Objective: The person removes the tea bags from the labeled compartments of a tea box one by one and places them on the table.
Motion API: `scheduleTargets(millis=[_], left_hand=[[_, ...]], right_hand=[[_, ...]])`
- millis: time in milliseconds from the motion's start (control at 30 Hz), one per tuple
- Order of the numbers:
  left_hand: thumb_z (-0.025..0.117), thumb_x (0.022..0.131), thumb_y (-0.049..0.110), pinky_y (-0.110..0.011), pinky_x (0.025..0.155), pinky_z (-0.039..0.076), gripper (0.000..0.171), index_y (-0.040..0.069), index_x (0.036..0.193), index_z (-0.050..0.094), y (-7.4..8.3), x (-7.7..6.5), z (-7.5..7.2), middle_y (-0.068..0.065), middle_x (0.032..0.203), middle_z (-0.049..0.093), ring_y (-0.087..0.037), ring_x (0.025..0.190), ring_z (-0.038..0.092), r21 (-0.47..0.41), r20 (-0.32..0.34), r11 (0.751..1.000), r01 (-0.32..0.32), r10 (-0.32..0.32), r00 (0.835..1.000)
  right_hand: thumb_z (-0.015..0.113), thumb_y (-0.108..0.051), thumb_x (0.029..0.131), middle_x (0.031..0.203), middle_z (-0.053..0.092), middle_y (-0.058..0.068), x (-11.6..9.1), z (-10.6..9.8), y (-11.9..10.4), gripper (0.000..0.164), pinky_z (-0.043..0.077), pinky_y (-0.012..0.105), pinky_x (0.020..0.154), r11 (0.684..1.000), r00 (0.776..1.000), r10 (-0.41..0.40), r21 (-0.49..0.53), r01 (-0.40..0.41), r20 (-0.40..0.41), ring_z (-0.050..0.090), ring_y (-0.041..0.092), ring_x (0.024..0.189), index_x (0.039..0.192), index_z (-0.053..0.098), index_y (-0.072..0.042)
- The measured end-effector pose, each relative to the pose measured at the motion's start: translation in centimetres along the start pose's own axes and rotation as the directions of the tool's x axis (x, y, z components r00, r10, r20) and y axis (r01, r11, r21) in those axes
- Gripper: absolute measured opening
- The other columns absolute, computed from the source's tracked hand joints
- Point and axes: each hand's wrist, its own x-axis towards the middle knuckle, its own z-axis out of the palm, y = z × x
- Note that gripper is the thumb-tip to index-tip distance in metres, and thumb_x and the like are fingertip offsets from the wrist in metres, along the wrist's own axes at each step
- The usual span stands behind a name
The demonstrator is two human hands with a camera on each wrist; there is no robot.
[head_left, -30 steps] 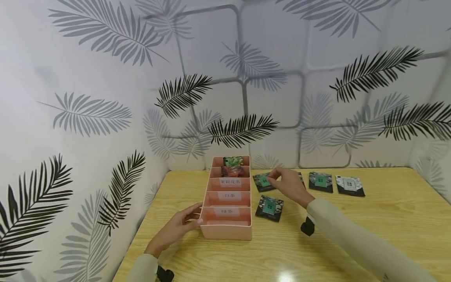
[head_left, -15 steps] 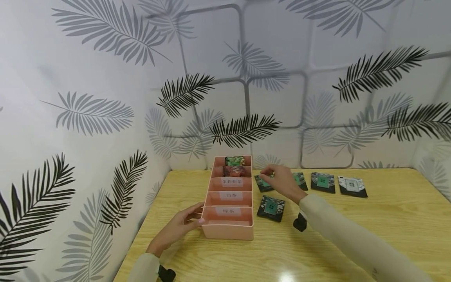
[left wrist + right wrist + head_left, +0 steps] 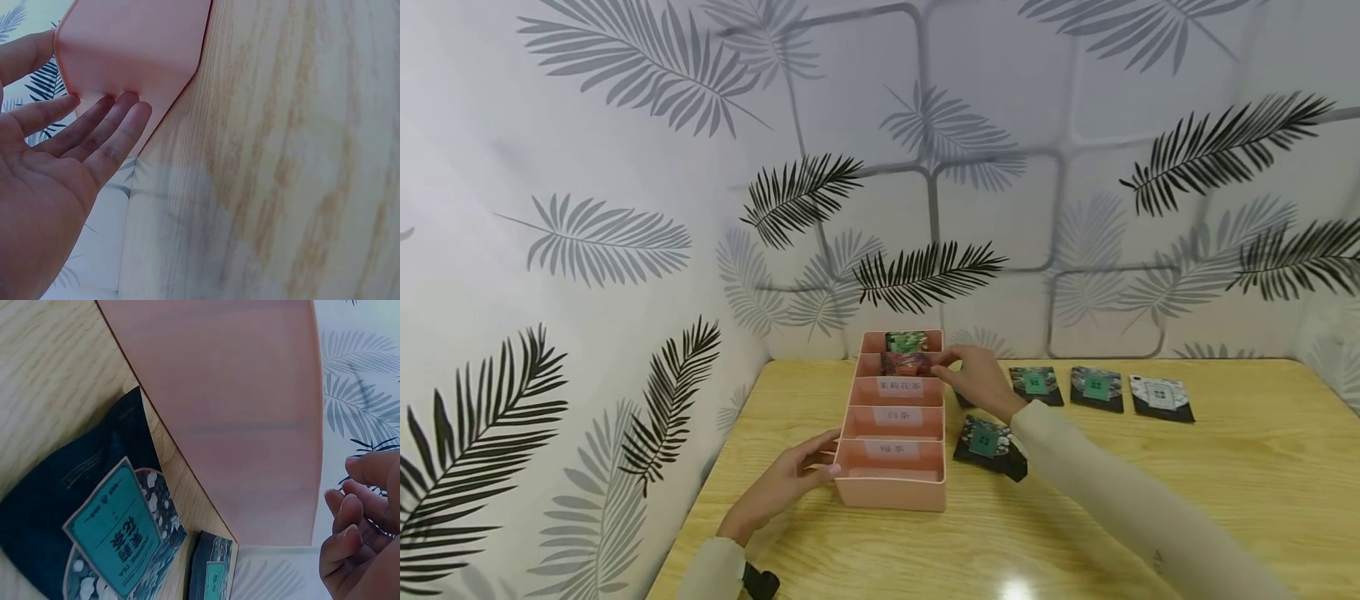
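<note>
A pink divided box [image 3: 891,495] stands on the table with paper labels on its dividers. My left hand [image 3: 778,492] touches its near left corner, fingers extended along the wall in the left wrist view. My right hand [image 3: 977,379] is at the right rim beside the second compartment from the back. Its fingertips overlap the end of a red tea packet [image 3: 902,364] lying there. In the right wrist view its fingers are loosely bent with nothing visible between them. A green tea packet [image 3: 907,342] lies in the rearmost compartment.
Right of the box lies a black jasmine tea packet [image 3: 985,437] with a green label. Another is partly hidden behind my right hand. Farther right are two similar packets, one [image 3: 1035,382] beside another [image 3: 1096,386], and a black-and-white packet [image 3: 1160,395]. A patterned wall [image 3: 1105,317] stands behind.
My right hand has moved left from above the tea packets on the table to the box's rim. My left hand keeps its place at the near corner.
</note>
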Motion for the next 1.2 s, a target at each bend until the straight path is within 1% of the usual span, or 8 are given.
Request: scheduleTargets(millis=[100,200,333,500,600,900,1033,1200], left_hand=[[0.059,0.107,0.024,-0.032,0.099,0.052,0.062,0.014,0.162,0.033,0.0,0.1,0.0,-0.014,0.149,0.051,-0.033,0.132,0.052,-0.007,0.001,1.0,0.0,0.0,1.0],[0.06,0.107,0.023,-0.032,0.099,0.052,0.061,0.014,0.162,0.034,0.1,0.1,0.1,-0.013,0.149,0.051,-0.033,0.133,0.051,-0.009,0.001,1.0,-0.003,0.003,1.0],[0.06,0.107,0.023,-0.032,0.1,0.051,0.062,0.012,0.162,0.034,0.2,0.1,0.1,-0.014,0.149,0.051,-0.034,0.133,0.051,-0.011,0.007,1.0,-0.016,0.016,1.0],[0.06,0.107,0.024,-0.031,0.099,0.052,0.063,0.012,0.162,0.033,0.2,0.0,0.1,-0.014,0.149,0.051,-0.034,0.133,0.052,-0.012,0.015,1.0,-0.018,0.018,1.0],[0.06,0.107,0.024,-0.032,0.099,0.052,0.063,0.012,0.162,0.033,0.3,0.0,0.1,-0.013,0.149,0.051,-0.033,0.132,0.052,-0.011,0.011,1.0,-0.015,0.015,1.0],[0.06,0.107,0.025,-0.032,0.1,0.051,0.063,0.012,0.162,0.033,0.4,-0.1,0.0,-0.013,0.148,0.052,-0.032,0.132,0.052,-0.011,0.003,1.0,-0.018,0.018,1.0],[0.06,0.107,0.025,-0.031,0.1,0.051,0.064,0.011,0.162,0.032,0.3,-0.1,0.0,-0.013,0.148,0.052,-0.032,0.132,0.052,-0.013,0.004,1.0,-0.022,0.022,1.0],[0.061,0.106,0.027,-0.031,0.1,0.051,0.065,0.012,0.162,0.033,0.2,-0.2,-0.1,-0.012,0.148,0.052,-0.031,0.132,0.053,-0.009,-0.004,1.0,-0.02,0.02,1.0]], right_hand=[[0.071,-0.022,0.1,0.111,0.075,0.009,0.6,0.5,0.0,0.021,0.048,0.041,0.07,1.0,1.0,0.01,0.002,-0.01,0.008,0.06,0.018,0.067,0.112,0.077,-0.005],[0.07,-0.022,0.1,0.112,0.075,0.009,1.0,0.7,0.0,0.023,0.053,0.046,0.079,1.0,1.0,0.015,0.004,-0.015,0.003,0.067,0.026,0.084,0.113,0.077,-0.005],[0.07,-0.021,0.1,0.11,0.075,0.012,1.3,1.0,0.2,0.025,0.056,0.049,0.083,1.0,1.0,0.017,0.004,-0.017,0.001,0.07,0.028,0.093,0.115,0.075,-0.001],[0.07,-0.019,0.1,0.108,0.075,0.013,1.7,1.5,0.3,0.027,0.057,0.046,0.078,1.0,1.0,0.015,-0.026,-0.015,0.006,0.069,0.023,0.084,0.117,0.075,0.001],[0.069,-0.019,0.1,0.102,0.076,0.011,2.2,1.7,0.2,0.025,0.056,0.044,0.074,0.999,1.0,0.017,-0.047,-0.017,0.013,0.067,0.021,0.077,0.114,0.076,-0.001],[0.074,-0.021,0.097,0.084,0.075,0.005,3.1,2.2,-0.7,0.019,0.058,0.039,0.066,0.981,1.0,0.001,-0.196,0.004,0.027,0.066,0.015,0.066,0.102,0.079,-0.003],[0.073,-0.018,0.097,0.077,0.072,0.003,3.2,2.3,-0.9,0.015,0.053,0.036,0.058,0.982,1.0,0.013,-0.189,-0.009,0.021,0.059,0.013,0.056,0.095,0.078,-0.004],[0.073,-0.016,0.097,0.078,0.071,0.002,3.3,2.6,-0.5,0.01,0.051,0.036,0.057,0.988,1.0,0.025,-0.155,-0.025,-0.002,0.06,0.014,0.059,0.09,0.073,-0.009]])
